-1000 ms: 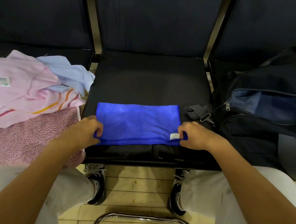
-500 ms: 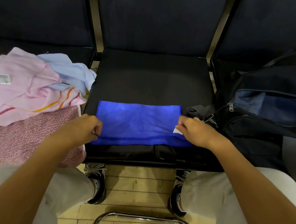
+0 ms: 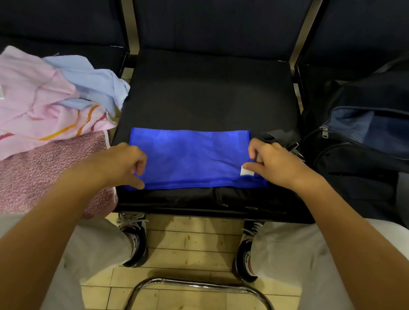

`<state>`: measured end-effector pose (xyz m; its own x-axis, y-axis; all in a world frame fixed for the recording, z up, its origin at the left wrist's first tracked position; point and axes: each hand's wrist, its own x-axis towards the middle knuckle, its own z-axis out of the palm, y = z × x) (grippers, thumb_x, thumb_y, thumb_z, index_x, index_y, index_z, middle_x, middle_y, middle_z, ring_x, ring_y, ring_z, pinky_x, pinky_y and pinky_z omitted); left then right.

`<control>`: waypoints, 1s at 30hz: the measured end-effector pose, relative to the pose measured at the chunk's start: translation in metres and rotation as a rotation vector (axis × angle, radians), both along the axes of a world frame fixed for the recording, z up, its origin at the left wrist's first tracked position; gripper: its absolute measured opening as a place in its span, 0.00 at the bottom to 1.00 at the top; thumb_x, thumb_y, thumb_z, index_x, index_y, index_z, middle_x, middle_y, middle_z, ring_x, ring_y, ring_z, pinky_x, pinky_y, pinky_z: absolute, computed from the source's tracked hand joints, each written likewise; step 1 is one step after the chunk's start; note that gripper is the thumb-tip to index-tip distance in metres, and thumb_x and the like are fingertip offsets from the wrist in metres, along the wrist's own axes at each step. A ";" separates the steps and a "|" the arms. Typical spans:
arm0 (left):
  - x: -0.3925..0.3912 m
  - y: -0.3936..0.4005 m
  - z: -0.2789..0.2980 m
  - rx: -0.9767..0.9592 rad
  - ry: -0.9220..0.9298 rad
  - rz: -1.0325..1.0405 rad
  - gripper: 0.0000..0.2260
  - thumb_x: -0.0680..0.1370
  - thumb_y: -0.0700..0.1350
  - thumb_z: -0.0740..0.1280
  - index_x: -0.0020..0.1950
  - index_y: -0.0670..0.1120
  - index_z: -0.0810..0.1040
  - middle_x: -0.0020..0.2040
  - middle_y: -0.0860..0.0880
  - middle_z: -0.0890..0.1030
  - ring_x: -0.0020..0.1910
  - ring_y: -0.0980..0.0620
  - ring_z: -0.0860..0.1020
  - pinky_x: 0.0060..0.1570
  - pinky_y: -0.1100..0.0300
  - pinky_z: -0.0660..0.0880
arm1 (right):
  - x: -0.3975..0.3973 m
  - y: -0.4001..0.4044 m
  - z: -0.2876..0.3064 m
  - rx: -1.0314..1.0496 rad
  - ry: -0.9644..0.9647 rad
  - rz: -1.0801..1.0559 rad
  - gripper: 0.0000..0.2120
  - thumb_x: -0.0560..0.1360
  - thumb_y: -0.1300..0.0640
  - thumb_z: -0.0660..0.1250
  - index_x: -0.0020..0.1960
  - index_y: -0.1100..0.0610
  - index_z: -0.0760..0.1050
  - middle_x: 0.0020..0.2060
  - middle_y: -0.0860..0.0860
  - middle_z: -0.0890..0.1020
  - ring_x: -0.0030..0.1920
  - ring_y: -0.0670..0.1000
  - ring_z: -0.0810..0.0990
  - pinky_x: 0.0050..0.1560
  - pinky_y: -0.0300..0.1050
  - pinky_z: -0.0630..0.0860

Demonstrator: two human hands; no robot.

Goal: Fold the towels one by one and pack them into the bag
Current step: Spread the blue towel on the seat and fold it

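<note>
Both hands pinch the blue towel (image 3: 191, 157) at centre frame: left hand (image 3: 124, 164) on its left edge, right hand (image 3: 271, 162) by the white tag (image 3: 246, 170). Unfolded towels (image 3: 33, 113) are heaped at upper left; the open bag (image 3: 372, 143) sits at right, its strap (image 3: 278, 137) touching the towel's corner

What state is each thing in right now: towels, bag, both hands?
Blue towel: folded flat on the middle seat.
Left hand: at the towel's left edge; grip unclear.
Right hand: at its right edge by the white tag; grip unclear.
Pink and light-blue towels: heaped unfolded on the left seat.
Bag: unzipped, open.
</note>
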<state>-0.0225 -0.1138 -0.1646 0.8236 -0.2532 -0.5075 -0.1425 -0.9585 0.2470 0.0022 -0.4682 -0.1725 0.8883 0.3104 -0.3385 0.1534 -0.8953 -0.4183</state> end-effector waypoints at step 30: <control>-0.004 -0.083 -0.027 -0.175 -0.266 -0.364 0.07 0.73 0.48 0.65 0.37 0.50 0.69 0.37 0.54 0.72 0.36 0.54 0.72 0.35 0.56 0.71 | -0.001 0.009 -0.002 -0.010 0.221 0.253 0.12 0.67 0.66 0.71 0.40 0.49 0.76 0.38 0.45 0.79 0.38 0.43 0.77 0.39 0.39 0.76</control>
<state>-0.0261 -0.1972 -0.1918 0.7612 -0.6118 -0.2150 -0.5412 -0.7820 0.3093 0.0015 -0.4590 -0.1747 0.6883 0.5069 -0.5189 0.2774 -0.8449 -0.4574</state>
